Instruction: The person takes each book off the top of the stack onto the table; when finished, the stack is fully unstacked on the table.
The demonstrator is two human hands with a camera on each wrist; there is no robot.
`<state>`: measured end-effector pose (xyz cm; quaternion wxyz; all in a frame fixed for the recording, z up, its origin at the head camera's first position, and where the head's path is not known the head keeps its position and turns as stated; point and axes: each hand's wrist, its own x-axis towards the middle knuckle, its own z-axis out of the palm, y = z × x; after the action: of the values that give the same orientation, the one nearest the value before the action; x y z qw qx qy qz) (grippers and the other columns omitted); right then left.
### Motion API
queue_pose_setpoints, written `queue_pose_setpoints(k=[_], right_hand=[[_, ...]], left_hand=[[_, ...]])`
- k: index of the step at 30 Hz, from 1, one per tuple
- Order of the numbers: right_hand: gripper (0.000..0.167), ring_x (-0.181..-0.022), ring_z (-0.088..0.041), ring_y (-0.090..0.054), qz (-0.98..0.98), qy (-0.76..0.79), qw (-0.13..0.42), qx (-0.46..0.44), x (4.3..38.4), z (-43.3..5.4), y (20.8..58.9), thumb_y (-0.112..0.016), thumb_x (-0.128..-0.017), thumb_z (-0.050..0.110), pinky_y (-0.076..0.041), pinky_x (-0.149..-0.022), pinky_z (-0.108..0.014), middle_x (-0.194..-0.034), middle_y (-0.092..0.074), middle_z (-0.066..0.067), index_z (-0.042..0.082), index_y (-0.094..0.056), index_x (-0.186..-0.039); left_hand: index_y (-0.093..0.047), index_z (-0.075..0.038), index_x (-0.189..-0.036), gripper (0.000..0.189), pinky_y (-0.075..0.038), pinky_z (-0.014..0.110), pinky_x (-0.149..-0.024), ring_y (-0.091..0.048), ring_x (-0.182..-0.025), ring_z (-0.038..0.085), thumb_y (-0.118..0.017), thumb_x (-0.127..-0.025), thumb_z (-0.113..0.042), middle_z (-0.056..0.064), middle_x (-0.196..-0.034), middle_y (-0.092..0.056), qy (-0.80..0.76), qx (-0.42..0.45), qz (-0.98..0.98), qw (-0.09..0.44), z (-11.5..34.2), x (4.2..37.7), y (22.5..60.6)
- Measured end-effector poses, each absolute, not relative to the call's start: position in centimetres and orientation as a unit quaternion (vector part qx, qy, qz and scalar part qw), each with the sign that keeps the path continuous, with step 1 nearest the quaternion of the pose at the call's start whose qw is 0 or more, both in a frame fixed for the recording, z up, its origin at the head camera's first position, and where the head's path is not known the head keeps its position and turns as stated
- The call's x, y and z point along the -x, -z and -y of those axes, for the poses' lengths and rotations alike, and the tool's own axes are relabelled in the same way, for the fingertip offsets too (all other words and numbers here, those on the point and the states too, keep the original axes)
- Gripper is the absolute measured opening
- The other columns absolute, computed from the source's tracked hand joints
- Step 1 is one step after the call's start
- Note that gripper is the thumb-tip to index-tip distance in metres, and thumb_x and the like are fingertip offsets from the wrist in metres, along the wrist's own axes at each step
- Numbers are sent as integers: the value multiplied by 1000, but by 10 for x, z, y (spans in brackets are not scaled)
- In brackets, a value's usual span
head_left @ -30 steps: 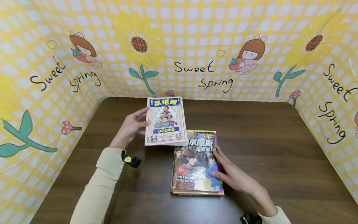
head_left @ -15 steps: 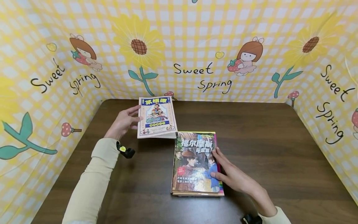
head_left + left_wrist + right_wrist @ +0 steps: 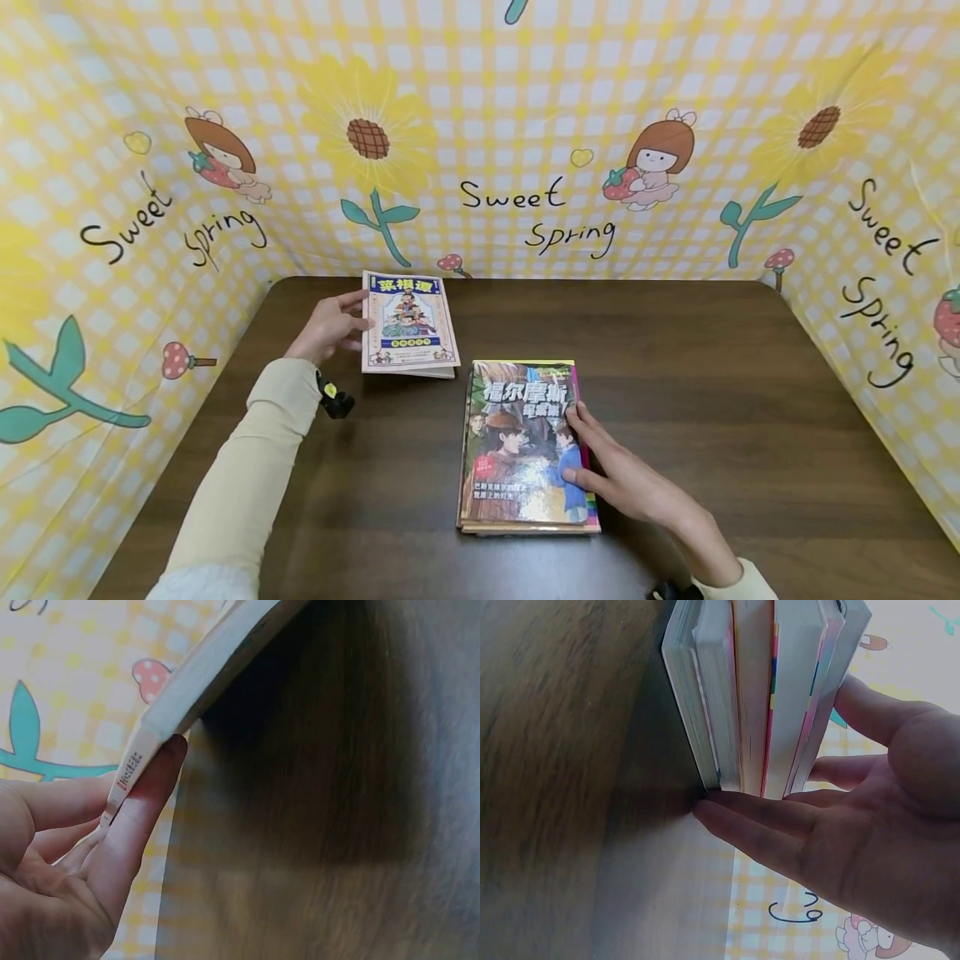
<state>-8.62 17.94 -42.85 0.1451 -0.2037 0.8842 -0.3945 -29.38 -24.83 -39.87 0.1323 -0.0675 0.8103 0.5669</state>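
Observation:
Held over the far left of the table is a paperback book (image 3: 408,325) with a pale cover, blue title band and cartoon figures. My left hand (image 3: 327,327) pinches it by its left edge. In the left wrist view the spine of this book (image 3: 131,761) sits between thumb and fingers, and its pages hang over the table. A stack of several books (image 3: 525,450) lies near the middle, a glossy detective-style cover on top. My right hand (image 3: 618,471) rests against its right side, thumb on the cover. In the right wrist view, straight fingers (image 3: 765,825) touch the edges of the stack.
The dark wooden table (image 3: 697,375) is walled at the back and both sides by a yellow checked cloth (image 3: 480,100). The cloth meets the table's far edge just behind the held book.
My left hand has carried the paperback left, off the stack's upper corner, and lowered it closer to the table. The right hand stays at the stack. The head view has tilted slightly up.

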Motion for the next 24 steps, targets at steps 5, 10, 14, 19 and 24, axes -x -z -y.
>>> queue_pose_setpoints(k=[5,10,14,19,24], right_hand=[[79,-142,-40,-17,-884,397,144,201,86,-181,429,-58,-95,40,-25,-109,-58,-160,-3,-19,5,-18,-154],[79,-142,-40,-17,-885,395,141,201,86,-183,430,-57,-95,41,-25,-109,-58,-160,-4,-18,6,-18,-154],[78,-142,-39,-19,-886,395,135,202,86,-183,431,-57,-95,42,-27,-109,-57,-160,-5,-18,6,-19,-154],[79,-141,-39,-22,-889,394,129,196,86,-183,432,-59,-94,43,-29,-107,-58,-160,-7,-17,8,-21,-154],[76,-139,-40,-27,-890,397,97,204,88,-185,435,-63,-92,39,-32,-105,-58,-158,-13,-21,5,-28,-151]], left_hand=[[-26,-10,-153,68,-58,33,-62,-61,-93,28,-55,-93,4,21,-146,-37,-543,64,-829,119,252,303,405],[-24,-4,-152,66,-56,36,-59,-60,-76,21,-53,-93,5,26,-133,-41,-490,34,-863,119,257,308,412],[-21,1,-152,65,-52,38,-54,-55,-62,19,-49,-93,6,30,-129,-42,-446,20,-887,118,261,315,414],[-25,6,-148,66,-46,31,-46,-55,-69,30,-44,-85,11,36,-136,-41,-355,13,-930,94,265,325,424],[-25,8,-148,65,-50,33,-49,-53,-92,41,-40,-84,8,36,-140,-36,-324,21,-941,93,262,326,428]])
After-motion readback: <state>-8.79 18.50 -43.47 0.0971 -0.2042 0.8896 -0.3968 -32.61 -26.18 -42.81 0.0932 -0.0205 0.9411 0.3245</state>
